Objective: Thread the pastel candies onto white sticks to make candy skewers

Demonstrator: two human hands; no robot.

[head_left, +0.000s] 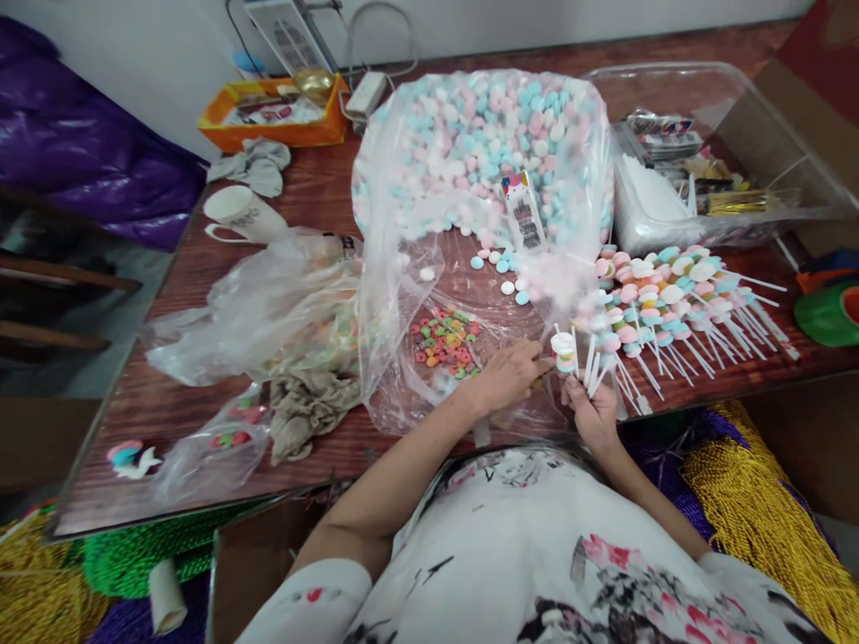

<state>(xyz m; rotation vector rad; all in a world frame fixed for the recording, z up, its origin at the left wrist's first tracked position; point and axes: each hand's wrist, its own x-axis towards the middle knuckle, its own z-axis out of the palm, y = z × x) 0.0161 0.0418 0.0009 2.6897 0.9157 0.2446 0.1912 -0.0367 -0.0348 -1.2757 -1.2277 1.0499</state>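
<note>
My right hand (593,413) is closed around several white sticks (593,367). One of them, upright at the left of the bunch, carries a short stack of white and yellow candy pieces (564,351). Just left of that stack is my left hand (508,374), its fingers drawn together; whatever they pinch is too small to make out. Under and beside it, colourful ring-shaped pieces (446,340) lie on clear plastic. Behind them a large clear bag (470,152) spills pink, blue and white candy discs (508,261). Finished-looking candy skewers (671,295) are heaped to the right.
A clear plastic bin (731,80) holds packets and white sticks. A small printed packet (523,213) rests on the candy bag. Leftward are a white mug (242,215), a crumpled plastic bag (268,295), a brown cloth (309,411) and an orange tray (268,134). A green container (829,315) stands far right.
</note>
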